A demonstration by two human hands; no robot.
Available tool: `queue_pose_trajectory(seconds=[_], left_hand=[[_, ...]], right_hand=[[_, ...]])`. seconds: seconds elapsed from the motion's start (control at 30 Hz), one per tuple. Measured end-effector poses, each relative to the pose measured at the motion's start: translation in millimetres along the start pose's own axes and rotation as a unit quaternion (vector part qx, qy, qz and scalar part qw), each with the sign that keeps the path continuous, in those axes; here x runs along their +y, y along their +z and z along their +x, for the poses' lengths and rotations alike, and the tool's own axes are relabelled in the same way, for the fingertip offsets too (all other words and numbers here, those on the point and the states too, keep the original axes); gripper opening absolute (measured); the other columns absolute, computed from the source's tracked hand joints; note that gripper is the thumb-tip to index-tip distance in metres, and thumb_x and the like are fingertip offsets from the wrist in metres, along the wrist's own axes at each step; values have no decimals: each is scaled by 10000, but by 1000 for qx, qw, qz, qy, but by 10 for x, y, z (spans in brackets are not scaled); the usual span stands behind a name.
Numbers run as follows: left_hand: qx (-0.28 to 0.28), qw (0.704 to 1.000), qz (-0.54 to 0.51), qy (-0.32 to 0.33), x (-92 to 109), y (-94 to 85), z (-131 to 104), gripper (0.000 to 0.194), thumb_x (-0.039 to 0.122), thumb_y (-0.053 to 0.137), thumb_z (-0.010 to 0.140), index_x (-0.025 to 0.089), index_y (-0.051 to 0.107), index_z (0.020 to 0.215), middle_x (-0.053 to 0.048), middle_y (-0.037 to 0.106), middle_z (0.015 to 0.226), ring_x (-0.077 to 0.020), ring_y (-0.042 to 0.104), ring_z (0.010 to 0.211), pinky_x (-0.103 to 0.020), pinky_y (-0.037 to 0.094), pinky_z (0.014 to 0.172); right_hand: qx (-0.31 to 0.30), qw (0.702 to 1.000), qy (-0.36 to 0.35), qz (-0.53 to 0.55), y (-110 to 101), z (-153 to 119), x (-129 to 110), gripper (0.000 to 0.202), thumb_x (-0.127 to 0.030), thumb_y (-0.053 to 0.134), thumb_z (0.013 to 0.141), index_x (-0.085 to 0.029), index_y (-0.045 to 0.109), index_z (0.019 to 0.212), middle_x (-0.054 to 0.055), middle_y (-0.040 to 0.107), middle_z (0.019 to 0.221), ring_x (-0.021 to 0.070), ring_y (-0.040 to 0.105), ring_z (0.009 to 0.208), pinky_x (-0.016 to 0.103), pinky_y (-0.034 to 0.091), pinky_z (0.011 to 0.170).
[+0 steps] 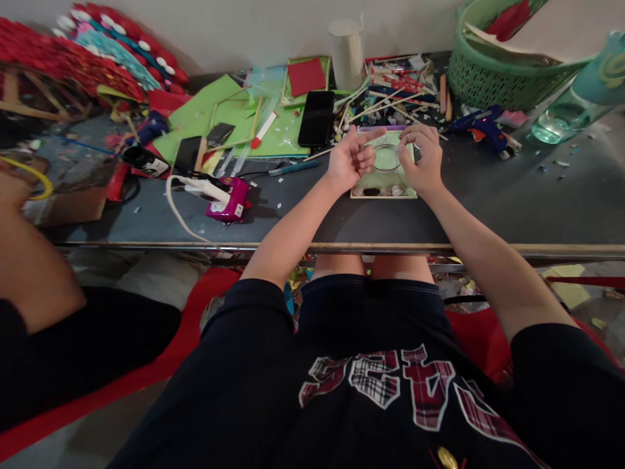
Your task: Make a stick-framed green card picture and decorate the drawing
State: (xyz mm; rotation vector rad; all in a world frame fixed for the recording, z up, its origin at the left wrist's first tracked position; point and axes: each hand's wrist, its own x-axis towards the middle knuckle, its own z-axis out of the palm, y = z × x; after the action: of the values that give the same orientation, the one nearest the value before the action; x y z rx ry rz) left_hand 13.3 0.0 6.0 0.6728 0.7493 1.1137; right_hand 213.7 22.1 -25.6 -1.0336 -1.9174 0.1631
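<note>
A small square panel (410, 187) with a thin stick border lies on the dark table, pale green inside. Pebble-like pieces (396, 191) run along its near edge, and a round clear outline (385, 158) shows in its middle. Over its left side is my left hand (349, 161), index finger stretched out to the right and the other fingers loosely curled, nothing visible in it. My right hand (424, 156) hovers over the right side, thumb and fingertips brought together in a pinch. Whatever may be between those fingertips is too small to make out.
Behind lie a black phone (316, 118), a pile of sticks and scraps (400, 91) and a white cylinder (346, 55). To the right are a blue glue gun (483, 127), green basket (493, 78) and bottle (561, 117). A purple adapter (229, 200) and another person's arm (34, 260) are left.
</note>
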Motion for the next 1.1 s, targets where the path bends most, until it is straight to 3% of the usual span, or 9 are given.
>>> queue_pose_trajectory(seconds=[0.13, 0.23, 0.33, 0.43, 0.53, 0.67, 0.83, 0.97, 1.1], left_hand=[[38, 998, 17, 49, -18, -99, 92, 542, 695, 454, 1049, 229, 712, 1147, 61, 357, 518, -91, 387, 411, -200, 257, 400], [82, 984, 103, 119, -89, -177, 172, 321, 546, 577, 1051, 258, 714, 1017, 53, 396, 545, -105, 448, 484, -202, 314, 464], [119, 941, 246, 200, -152, -207, 191, 200, 364, 660, 1019, 251, 695, 858, 23, 474, 607, -149, 586, 672, -213, 424, 611], [140, 884, 371, 247, -180, -196, 162, 166, 277, 657, 996, 246, 681, 835, -22, 589, 734, -213, 662, 957, -255, 492, 831], [145, 843, 445, 266, -193, -207, 160, 154, 308, 614, 1012, 261, 678, 881, -57, 662, 862, -260, 634, 1160, -335, 475, 1035], [141, 813, 487, 287, -213, -309, 260, 192, 413, 594, 1023, 271, 685, 933, -88, 682, 939, -308, 596, 1251, -438, 419, 1163], [97, 778, 539, 309, -254, -461, 416, 339, 590, 613, 981, 269, 720, 994, -139, 667, 1165, -374, 526, 1342, -523, 336, 1242], [83, 760, 565, 308, -285, -531, 472, 468, 699, 568, 960, 270, 734, 1045, -167, 626, 1240, -402, 484, 1385, -548, 325, 1242], [83, 757, 563, 321, -288, -544, 474, 477, 726, 589, 936, 283, 734, 1039, -166, 627, 1233, -412, 473, 1396, -567, 328, 1238]], right_hand=[[-2, 1000, 16, 16, -18, -5, 45, 584, -722, 314, 1029, -318, 732, 985, 77, 734, 1242, 342, 555, 1343, 620, 409, 1173], [-30, 999, 32, -5, -26, -15, 18, 537, -721, 371, 1018, -331, 741, 1010, 39, 685, 1405, 356, 454, 1448, 648, 325, 1208], [-64, 997, 21, -39, -15, -28, -35, 473, -690, 461, 998, -312, 737, 1066, 58, 570, 1559, 386, 392, 1511, 722, 224, 1236], [-77, 995, 8, -57, -2, -35, -80, 431, -673, 512, 988, -314, 736, 1071, 57, 531, 1606, 382, 339, 1556, 731, 136, 1274], [-92, 994, -2, -59, -6, -30, -120, 379, -642, 538, 993, -321, 741, 1003, 33, 513, 1630, 386, 315, 1578, 750, 94, 1283], [-107, 993, -5, -50, -25, -15, -161, 342, -585, 561, 997, -300, 727, 908, 36, 538, 1609, 389, 323, 1583, 769, 126, 1280], [-107, 992, -13, -59, -29, -17, -172, 321, -570, 566, 991, -298, 731, 945, 38, 535, 1613, 385, 308, 1592, 755, 41, 1300], [-100, 993, -3, -65, -23, -27, -190, 336, -599, 581, 974, -295, 725, 984, 70, 530, 1609, 402, 293, 1592, 762, 75, 1285], [-44, 998, 11, -42, -64, 4, -81, 350, -645, 594, 949, -312, 701, 964, 75, 604, 1522, 397, 283, 1570, 753, 33, 1269]])
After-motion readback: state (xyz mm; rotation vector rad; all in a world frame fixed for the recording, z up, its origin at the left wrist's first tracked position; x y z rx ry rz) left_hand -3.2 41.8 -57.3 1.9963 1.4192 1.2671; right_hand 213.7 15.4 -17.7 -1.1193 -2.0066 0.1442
